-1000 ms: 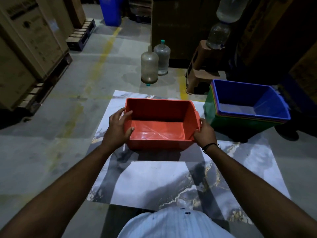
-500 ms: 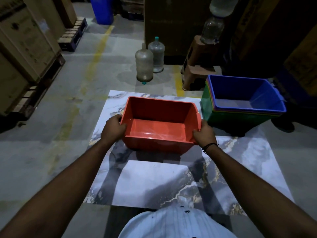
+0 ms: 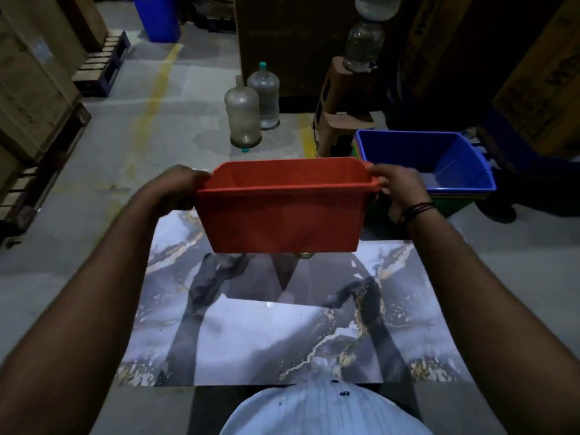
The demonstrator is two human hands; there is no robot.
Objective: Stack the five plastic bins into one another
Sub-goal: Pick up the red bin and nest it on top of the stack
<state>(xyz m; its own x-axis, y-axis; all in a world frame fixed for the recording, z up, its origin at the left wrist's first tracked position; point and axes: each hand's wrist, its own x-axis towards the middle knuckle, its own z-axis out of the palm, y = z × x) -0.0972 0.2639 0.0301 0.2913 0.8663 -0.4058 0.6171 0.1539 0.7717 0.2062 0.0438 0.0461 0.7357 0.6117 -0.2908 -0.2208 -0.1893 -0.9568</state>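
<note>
The red bin (image 3: pixel 284 211) hangs in mid-frame, clear of the marbled surface (image 3: pixel 282 334) below it, held level with its open mouth up. The left hand (image 3: pixel 175 186) is closed over the rim at the bin's left end and the right hand (image 3: pixel 398 186) is closed over the rim at its right end — so the bin's long axis runs left to right across the frame, spanning the two grips.

The relation that matters is where the nest stands from here. The blue bin (image 3: pixel 439 161) sits at the right of the frame, slightly above centre, as the top of a stack (image 3: pixel 455 200) whose green outer wall and thin coloured rims show beneath it. It lies just beyond and to the right of the right hand; the right end of the red bin covers the stack's near-left corner in this view. The blue bin's long axis also appears to run roughly left to right, so little turning seems needed — mostly a carry to the right and a little farther up the frame, then a straight lowering into the blue mouth. The right hand is the nearer one and would lead.
</note>
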